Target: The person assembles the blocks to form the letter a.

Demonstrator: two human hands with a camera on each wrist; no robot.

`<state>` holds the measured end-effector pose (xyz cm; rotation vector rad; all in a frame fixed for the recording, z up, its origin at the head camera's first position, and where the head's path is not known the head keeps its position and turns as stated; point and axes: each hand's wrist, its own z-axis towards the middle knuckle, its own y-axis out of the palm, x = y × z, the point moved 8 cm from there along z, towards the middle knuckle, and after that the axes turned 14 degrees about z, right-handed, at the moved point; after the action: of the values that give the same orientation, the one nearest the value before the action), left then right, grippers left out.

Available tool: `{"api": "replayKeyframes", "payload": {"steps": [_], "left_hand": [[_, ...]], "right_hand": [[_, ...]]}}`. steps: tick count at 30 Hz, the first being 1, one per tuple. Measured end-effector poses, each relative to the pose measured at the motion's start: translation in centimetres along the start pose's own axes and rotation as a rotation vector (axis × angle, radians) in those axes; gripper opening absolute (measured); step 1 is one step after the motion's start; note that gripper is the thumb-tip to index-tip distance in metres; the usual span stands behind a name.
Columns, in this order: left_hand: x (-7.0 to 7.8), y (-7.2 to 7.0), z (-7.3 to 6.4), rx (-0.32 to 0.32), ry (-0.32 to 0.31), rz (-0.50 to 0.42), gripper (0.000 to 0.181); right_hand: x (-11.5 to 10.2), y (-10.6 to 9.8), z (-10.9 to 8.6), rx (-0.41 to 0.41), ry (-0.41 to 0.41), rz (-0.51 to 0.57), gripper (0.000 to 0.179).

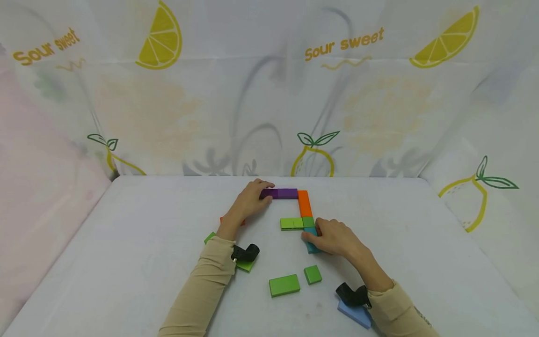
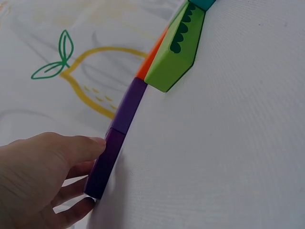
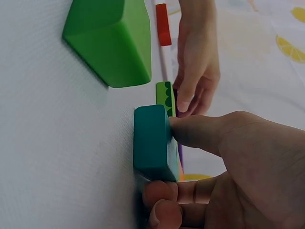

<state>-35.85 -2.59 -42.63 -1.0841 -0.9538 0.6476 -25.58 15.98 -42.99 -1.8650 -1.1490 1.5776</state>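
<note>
At the far side of the table, my left hand (image 1: 251, 199) grips the outer end of a dark purple block (image 2: 106, 162) between thumb and fingers. A second purple block (image 1: 288, 194) continues that row and meets an orange block (image 1: 305, 203) at the corner. My right hand (image 1: 338, 238) holds a teal block (image 3: 151, 138), thumb on one side and fingertips on the other. The teal block lines up below a small green block (image 1: 308, 222). Beside the small one lies a light green block (image 1: 291, 224) with dark scallops, pointing left.
Nearer the front lie a green rectangular block (image 1: 284, 285) and a green cube (image 1: 313, 274). A blue block (image 1: 353, 313) is partly covered by the right wrist camera. Around the left forearm, a red-orange block (image 1: 243, 223) and green blocks (image 1: 209, 237) show only in part.
</note>
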Motion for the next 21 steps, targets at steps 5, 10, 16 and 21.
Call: {"api": "replayKeyframes", "payload": {"steps": [5, 10, 16, 21], "left_hand": [[0.1, -0.3, 0.0, 0.012, 0.011, 0.002, 0.037], [0.0, -0.8, -0.1, 0.018, 0.015, 0.001, 0.036], [0.4, -2.2, -0.4, -0.014, 0.060, -0.025, 0.035], [1.1, -3.1, -1.1, -0.093, 0.118, -0.057, 0.033]], "right_hand": [[-0.1, -0.1, -0.1, -0.010, -0.001, 0.026, 0.038], [0.1, -0.3, -0.3, -0.055, -0.002, 0.087, 0.038], [0.7, -0.5, -0.4, -0.149, -0.056, 0.185, 0.032], [1.2, -0.5, -0.1, -0.242, -0.163, 0.273, 0.019]]}}
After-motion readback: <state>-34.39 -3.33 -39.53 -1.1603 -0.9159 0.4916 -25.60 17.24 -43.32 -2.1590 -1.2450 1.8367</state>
